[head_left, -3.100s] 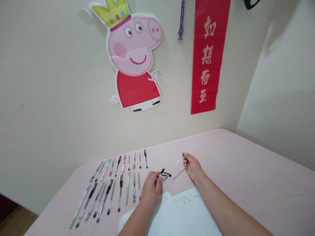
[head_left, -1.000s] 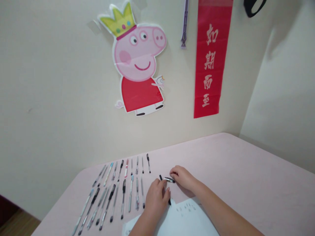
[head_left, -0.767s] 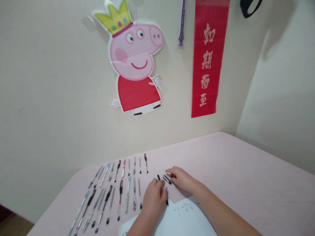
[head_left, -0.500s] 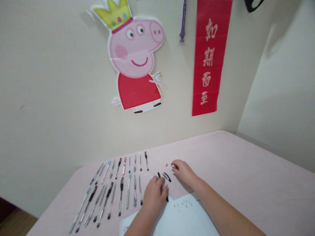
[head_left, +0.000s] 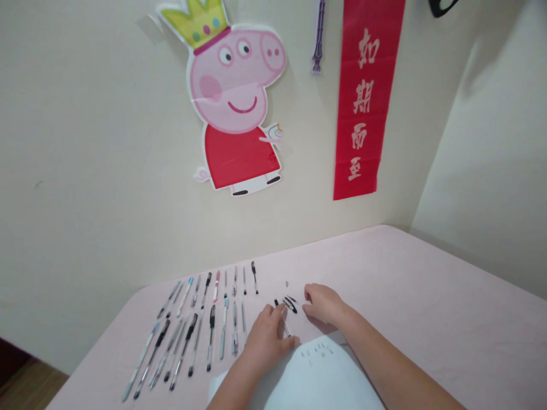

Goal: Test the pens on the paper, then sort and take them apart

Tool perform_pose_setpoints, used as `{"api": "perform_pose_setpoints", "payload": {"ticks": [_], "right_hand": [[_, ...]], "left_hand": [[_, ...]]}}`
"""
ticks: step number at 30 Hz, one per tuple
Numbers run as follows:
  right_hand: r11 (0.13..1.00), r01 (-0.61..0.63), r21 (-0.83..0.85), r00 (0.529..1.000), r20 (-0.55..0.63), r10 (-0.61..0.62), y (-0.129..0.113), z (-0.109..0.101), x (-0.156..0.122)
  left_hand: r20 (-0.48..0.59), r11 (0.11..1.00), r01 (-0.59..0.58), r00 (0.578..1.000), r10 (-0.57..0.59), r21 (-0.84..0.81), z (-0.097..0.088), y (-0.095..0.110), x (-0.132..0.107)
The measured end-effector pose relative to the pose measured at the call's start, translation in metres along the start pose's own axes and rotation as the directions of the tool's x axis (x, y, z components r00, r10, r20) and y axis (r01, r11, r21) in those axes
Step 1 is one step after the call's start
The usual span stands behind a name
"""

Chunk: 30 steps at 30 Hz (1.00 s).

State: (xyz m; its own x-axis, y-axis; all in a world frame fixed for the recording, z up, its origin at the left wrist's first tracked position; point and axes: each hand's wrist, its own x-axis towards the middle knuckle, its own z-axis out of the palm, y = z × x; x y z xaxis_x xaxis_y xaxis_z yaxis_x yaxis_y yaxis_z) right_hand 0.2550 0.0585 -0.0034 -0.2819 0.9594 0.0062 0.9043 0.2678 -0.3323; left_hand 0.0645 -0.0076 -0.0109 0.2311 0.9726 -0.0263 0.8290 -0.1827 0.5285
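My left hand (head_left: 269,335) is at a slim clear-barrelled pen (head_left: 285,324) with a black end, fingers at the upper end and thumb near the lower one. Its lower tip is hidden by the thumb. To the right, my right hand (head_left: 325,304) rests low over the table, thumb and forefinger apart. Just left of its fingertips lies a thin pen part (head_left: 292,299). Beside that is a black pen cap (head_left: 290,306) with a light streak. A tiny ring-like piece (head_left: 286,283) sits farther back.
Two rows of pens and refills (head_left: 212,336) are laid out on the left of the pink tabletop (head_left: 397,285). White paper with handwriting (head_left: 320,376) lies under my forearms. The wall behind carries a cartoon pig cutout (head_left: 239,108) and a red banner (head_left: 365,102).
My right hand has drawn slightly right and down, and a thin part now lies by the cap. The left thumb has moved away from the fingers toward the pen's lower end.
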Motion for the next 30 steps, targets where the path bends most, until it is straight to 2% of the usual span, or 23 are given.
{"api": "perform_pose_setpoints", "payload": {"ticks": [4, 8, 12, 17, 20, 24, 30], "right_hand": [[0.996, 0.006, -0.084, 0.999, 0.049, -0.002, -0.008, -0.003, -0.005], [0.993, -0.056, -0.105, 0.998, 0.009, 0.058, -0.007, -0.002, -0.001], [0.990, -0.092, -0.103, 0.995, -0.057, 0.086, -0.003, 0.002, 0.015], [0.997, -0.018, -0.077, 0.995, -0.104, 0.010, -0.003, 0.011, 0.041], [0.996, 0.056, -0.065, 0.990, -0.128, -0.064, -0.005, 0.012, 0.047], [0.986, 0.160, -0.056, 0.977, -0.134, -0.166, -0.006, 0.010, 0.039], [0.969, 0.247, -0.031, 0.962, -0.116, -0.249, -0.007, 0.014, 0.016]], "left_hand": [[0.045, 1.000, -0.017, 0.999, 0.017, 0.006, -0.005, 0.001, -0.002], [0.015, 1.000, -0.023, 1.000, 0.022, 0.011, -0.004, 0.002, 0.000], [-0.033, 1.000, -0.028, 0.999, 0.028, 0.000, -0.001, 0.003, 0.004], [-0.035, 1.000, -0.017, 0.999, 0.017, 0.007, -0.002, 0.005, 0.004], [-0.049, 1.000, -0.029, 0.998, 0.028, -0.009, 0.000, 0.002, 0.004], [-0.075, 0.998, -0.043, 0.996, 0.039, -0.046, 0.003, -0.003, 0.005], [-0.091, 0.998, -0.023, 0.996, 0.018, -0.063, 0.006, -0.003, 0.008]]}}
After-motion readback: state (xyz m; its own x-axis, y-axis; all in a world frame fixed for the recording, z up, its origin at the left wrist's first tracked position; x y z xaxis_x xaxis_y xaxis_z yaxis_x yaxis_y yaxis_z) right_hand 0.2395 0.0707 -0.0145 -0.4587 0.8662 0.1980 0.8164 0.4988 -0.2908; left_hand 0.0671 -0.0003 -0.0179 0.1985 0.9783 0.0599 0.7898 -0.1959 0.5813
